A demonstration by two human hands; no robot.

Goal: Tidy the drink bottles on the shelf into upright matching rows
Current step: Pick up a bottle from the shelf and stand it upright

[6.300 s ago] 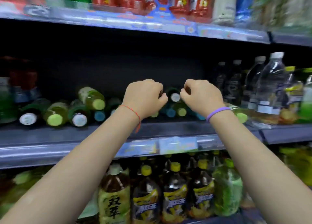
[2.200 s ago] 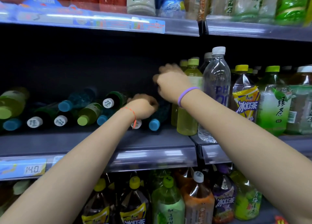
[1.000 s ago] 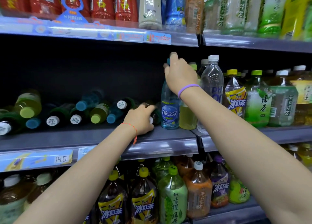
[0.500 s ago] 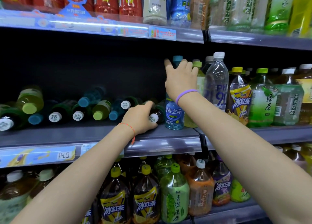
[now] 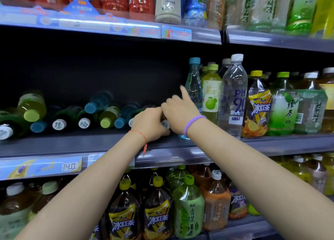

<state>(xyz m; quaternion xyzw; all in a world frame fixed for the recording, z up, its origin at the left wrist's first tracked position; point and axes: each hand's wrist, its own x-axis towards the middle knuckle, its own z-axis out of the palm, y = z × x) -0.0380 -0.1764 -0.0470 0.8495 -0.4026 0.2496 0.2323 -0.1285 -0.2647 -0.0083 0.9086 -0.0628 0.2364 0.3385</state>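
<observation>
White-capped bottle (image 5: 165, 124) lying on middle shelf (image 5: 90, 144), grasped by left hand (image 5: 151, 124); right hand (image 5: 178, 113) touching it, forefinger extended, grip unclear. Further bottles (image 5: 72, 116) lying leftward. Blue bottle (image 5: 194, 84) upright beside green-tea bottle (image 5: 211, 93) and clear water bottle (image 5: 234, 95).

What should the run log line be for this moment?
left hand: grips lying white-cap bottle | right hand: beside it, index finger out | blue-cap bottle: upright
</observation>
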